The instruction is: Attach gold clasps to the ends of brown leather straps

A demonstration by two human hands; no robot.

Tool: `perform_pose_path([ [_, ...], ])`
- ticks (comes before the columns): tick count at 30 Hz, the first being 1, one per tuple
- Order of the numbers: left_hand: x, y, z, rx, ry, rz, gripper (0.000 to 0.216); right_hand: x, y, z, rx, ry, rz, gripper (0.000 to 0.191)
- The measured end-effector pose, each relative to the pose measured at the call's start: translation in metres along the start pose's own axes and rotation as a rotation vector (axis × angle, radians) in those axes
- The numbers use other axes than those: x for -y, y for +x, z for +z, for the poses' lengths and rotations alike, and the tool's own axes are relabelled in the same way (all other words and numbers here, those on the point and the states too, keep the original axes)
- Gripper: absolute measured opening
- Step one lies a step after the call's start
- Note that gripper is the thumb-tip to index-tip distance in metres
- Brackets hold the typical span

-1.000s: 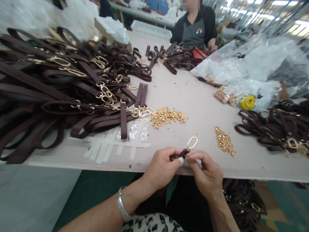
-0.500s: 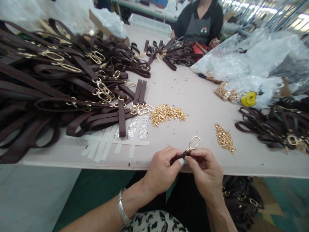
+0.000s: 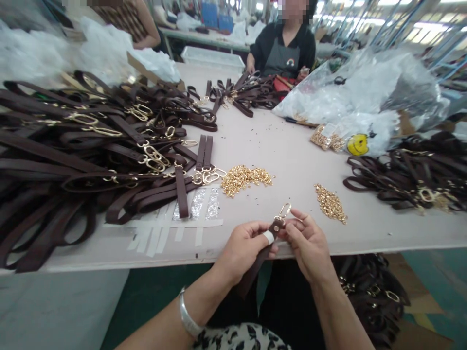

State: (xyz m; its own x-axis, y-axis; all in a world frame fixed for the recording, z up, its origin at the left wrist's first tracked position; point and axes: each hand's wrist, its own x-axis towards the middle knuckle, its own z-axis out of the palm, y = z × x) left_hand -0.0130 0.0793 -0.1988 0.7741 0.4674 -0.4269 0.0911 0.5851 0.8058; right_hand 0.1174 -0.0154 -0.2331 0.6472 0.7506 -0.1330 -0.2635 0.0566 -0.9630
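Observation:
My left hand (image 3: 243,250) and my right hand (image 3: 308,243) meet at the near table edge, both pinched on the end of one dark brown leather strap (image 3: 255,270). A gold oval ring (image 3: 284,210) sticks up from that strap end between my fingertips. The strap's tail hangs down below the table under my left hand. A white tape wraps one left finger. Two small heaps of gold rivets lie just beyond: one (image 3: 245,177) to the left, one (image 3: 330,202) to the right.
A big pile of brown straps with gold rings (image 3: 91,155) fills the table's left half. More straps (image 3: 412,177) lie at right, and some (image 3: 368,291) below the table. Clear plastic bags (image 3: 365,97) sit at the back right. A person in black (image 3: 284,46) works opposite.
The strap end has turned in my fingers, and the gold ring now tilts more to the right. The camera view has lifted a little, showing more of the far end.

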Motion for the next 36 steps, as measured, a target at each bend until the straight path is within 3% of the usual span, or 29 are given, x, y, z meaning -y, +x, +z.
perform_pose_path([
  [9,-0.001,-0.006,-0.009,0.173,-0.25,-0.164,0.031,0.011,-0.004,-0.01,0.127,0.07,0.026,0.058],
  [13,0.002,-0.006,-0.012,0.267,-0.32,-0.246,0.044,0.012,0.0,-0.012,0.09,0.132,0.034,0.041],
  [16,0.002,-0.006,-0.011,0.218,-0.266,-0.236,0.042,0.012,0.003,-0.01,0.03,0.166,0.068,0.034],
  [23,0.001,-0.006,-0.006,0.093,0.183,0.068,0.029,0.016,0.008,-0.002,-0.071,0.135,0.128,0.042],
  [29,0.002,-0.002,-0.006,0.08,-0.003,-0.117,0.018,0.018,0.014,-0.003,0.0,0.227,0.172,0.031],
  [36,0.002,0.001,-0.005,0.094,-0.031,-0.111,0.017,0.016,0.013,-0.003,0.014,0.219,0.189,0.033],
])
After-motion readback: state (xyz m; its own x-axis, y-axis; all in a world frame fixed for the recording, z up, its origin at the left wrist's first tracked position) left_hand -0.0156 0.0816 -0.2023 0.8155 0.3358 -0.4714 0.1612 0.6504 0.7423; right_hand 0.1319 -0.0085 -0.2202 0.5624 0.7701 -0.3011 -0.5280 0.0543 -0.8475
